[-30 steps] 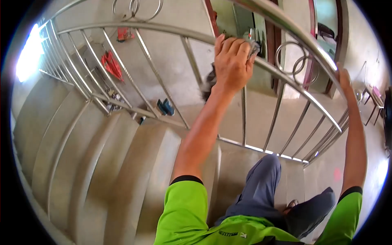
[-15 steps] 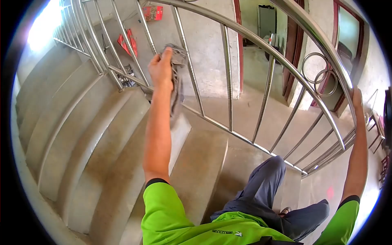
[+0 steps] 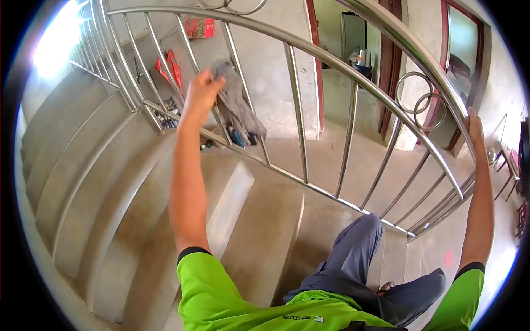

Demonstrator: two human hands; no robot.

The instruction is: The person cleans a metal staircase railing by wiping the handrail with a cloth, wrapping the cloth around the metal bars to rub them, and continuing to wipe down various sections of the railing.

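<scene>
My left hand [image 3: 202, 92] is closed on a grey cloth [image 3: 236, 98], which hangs to its right, slightly blurred, against the thin upright bars of the stair railing [image 3: 297, 113]. The cloth overlaps one of the bars; whether it wraps around it I cannot tell. Far to the right, my right hand [image 3: 475, 128] is wrapped round the thick metal handrail [image 3: 436, 69], with its fingers partly hidden behind the tube. Two metal rings [image 3: 422, 105] sit between the rails to the left of that hand.
Curved concrete steps [image 3: 138, 187] climb to the left. My bent knee [image 3: 364, 231] is close to the railing's lower bar. Beyond the bars are a red folded item [image 3: 170, 69], a red box [image 3: 199, 27], open doorways and a wooden stool [image 3: 508, 165].
My left hand has moved left and slightly down with the cloth, which now swings out to the right. My right hand stays on the handrail; the view has shifted a little.
</scene>
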